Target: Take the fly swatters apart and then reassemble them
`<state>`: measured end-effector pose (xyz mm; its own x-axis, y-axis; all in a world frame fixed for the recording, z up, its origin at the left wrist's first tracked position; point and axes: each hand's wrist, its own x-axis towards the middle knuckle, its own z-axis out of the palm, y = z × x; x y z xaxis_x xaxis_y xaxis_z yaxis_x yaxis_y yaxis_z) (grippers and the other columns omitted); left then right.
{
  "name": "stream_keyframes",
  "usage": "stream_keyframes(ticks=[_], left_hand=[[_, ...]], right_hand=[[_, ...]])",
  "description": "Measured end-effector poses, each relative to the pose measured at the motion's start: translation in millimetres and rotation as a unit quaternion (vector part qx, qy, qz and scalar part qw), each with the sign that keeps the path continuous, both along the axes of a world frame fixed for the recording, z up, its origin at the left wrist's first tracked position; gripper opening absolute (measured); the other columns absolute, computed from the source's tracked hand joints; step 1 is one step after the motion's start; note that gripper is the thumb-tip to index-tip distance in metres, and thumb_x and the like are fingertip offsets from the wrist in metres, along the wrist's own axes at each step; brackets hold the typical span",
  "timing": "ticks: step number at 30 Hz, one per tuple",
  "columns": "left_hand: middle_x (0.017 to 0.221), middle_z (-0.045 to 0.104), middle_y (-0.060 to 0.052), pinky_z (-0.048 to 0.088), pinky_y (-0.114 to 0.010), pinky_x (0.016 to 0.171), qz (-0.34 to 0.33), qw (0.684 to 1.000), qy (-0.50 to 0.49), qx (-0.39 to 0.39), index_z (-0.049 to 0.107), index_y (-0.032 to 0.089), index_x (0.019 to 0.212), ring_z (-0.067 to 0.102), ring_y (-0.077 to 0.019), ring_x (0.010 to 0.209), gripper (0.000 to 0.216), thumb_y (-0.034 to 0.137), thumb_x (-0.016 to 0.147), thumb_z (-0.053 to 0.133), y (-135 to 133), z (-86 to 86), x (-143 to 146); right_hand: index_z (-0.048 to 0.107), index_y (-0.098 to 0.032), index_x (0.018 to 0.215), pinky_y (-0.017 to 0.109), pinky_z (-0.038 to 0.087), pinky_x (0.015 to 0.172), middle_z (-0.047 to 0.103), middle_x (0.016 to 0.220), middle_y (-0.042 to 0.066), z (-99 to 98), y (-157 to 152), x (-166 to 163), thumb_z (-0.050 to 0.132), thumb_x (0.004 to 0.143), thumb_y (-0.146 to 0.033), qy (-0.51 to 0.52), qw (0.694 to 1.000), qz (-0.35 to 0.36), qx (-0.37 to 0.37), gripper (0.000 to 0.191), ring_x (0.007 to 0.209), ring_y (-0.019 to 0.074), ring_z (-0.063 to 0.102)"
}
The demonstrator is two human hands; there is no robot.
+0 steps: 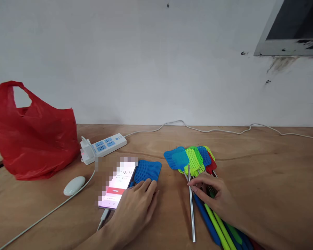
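At the centre, my left hand (pixel 142 198) has its bent fingers closed over the lower edge of a blue mesh fly swatter (pixel 149 168); the shaft below is hidden by the hand. Thumb and forefinger of my right hand (pixel 211 189) pinch the silver metal shaft of another fly swatter (pixel 192 215), whose blue head (pixel 180 158) lies on top of a pile. That pile of fly swatters (pixel 193 159) has overlapping blue, green, yellow-green and red heads. Their coloured handles (pixel 216 222) run under my right hand and forearm towards me.
A lit phone (pixel 118 184), partly pixelated, lies left of my left hand with a charging cable plugged in. Behind it sits a white power strip (pixel 106 147). A white mouse-shaped object (pixel 74 185) and a red plastic bag (pixel 39 139) are at left. A thin cord (pixel 211 130) runs along the wall.
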<state>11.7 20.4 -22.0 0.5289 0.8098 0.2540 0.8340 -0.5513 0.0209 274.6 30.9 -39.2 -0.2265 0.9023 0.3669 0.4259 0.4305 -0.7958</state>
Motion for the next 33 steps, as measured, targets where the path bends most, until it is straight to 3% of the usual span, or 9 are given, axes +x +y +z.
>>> stream_keyframes(ticks=[5, 11, 23, 33], left_hand=[[0.083, 0.064, -0.003, 0.044, -0.035, 0.058, -0.002, 1.000, -0.011, -0.006, 0.051, 0.021, 0.086, 0.064, -0.0239, 0.070, 0.021, 0.016, 0.101, 0.037, 2, -2.9, -2], [0.088, 0.065, -0.005, 0.044, -0.034, 0.061, -0.027, 0.999, 0.002, -0.047, 0.053, 0.020, 0.090, 0.064, -0.0233, 0.074, 0.020, 0.019, 0.102, 0.036, 2, -0.4, 0], [0.096, 0.062, -0.005, 0.046, -0.035, 0.069, -0.099, 0.988, -0.031, -0.110, 0.054, 0.021, 0.096, 0.061, -0.0230, 0.083, 0.017, 0.022, 0.103, 0.039, -2, 6.2, 0], [0.098, 0.062, -0.006, 0.047, -0.037, 0.074, -0.106, 0.985, -0.015, -0.138, 0.056, 0.020, 0.096, 0.060, -0.0250, 0.087, 0.017, 0.021, 0.102, 0.041, -2, 8.4, 3]], right_hand=[[0.075, -0.025, 0.092, 0.032, 0.043, 0.065, 0.067, 0.076, 0.002, 4.1, -2, -2, 0.057, 0.095, -0.026, -0.048, 0.997, 0.028, 0.060, 0.019, 0.065, 0.0166, 0.054], [0.073, -0.026, 0.091, 0.031, 0.042, 0.061, 0.062, 0.073, 0.001, -0.1, 0, 2, 0.057, 0.093, -0.024, -0.062, 0.997, -0.005, 0.053, 0.017, 0.066, 0.0182, 0.053], [0.069, -0.024, 0.088, 0.034, 0.045, 0.066, 0.067, 0.078, 0.004, -0.5, 1, 3, 0.054, 0.093, -0.022, -0.073, 0.992, -0.037, 0.093, 0.016, 0.075, 0.0214, 0.059], [0.066, -0.024, 0.086, 0.038, 0.045, 0.071, 0.065, 0.075, 0.002, -1.6, 4, 4, 0.055, 0.088, -0.016, -0.189, 0.977, -0.011, 0.103, 0.014, 0.077, 0.0226, 0.060]])
